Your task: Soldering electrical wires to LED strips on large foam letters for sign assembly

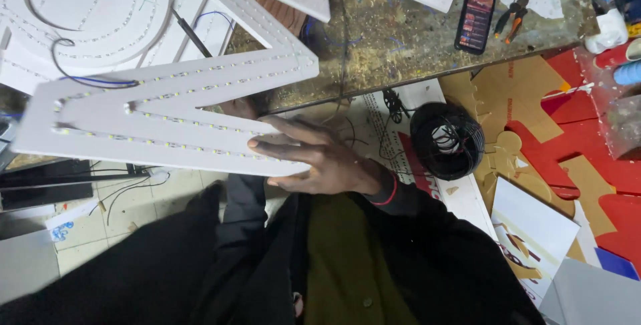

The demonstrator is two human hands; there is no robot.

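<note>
Flat-fingered hold — right hand (320,158), white letter panel (167,111)

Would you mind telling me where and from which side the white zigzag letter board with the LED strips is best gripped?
Probably along a bare outer edge of the letter board, coming from the near side, as the right hand does with its fingers flat on the lower arm. The LED rows run down the middle of each arm, and wires hang off the far left end, so the edges are safer.

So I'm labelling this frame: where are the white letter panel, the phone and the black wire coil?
White letter panel (200,81), head view: bare upper arm.
Phone (475,22), head view: middle of its screen.
Black wire coil (446,140), head view: middle of the coil.
</note>
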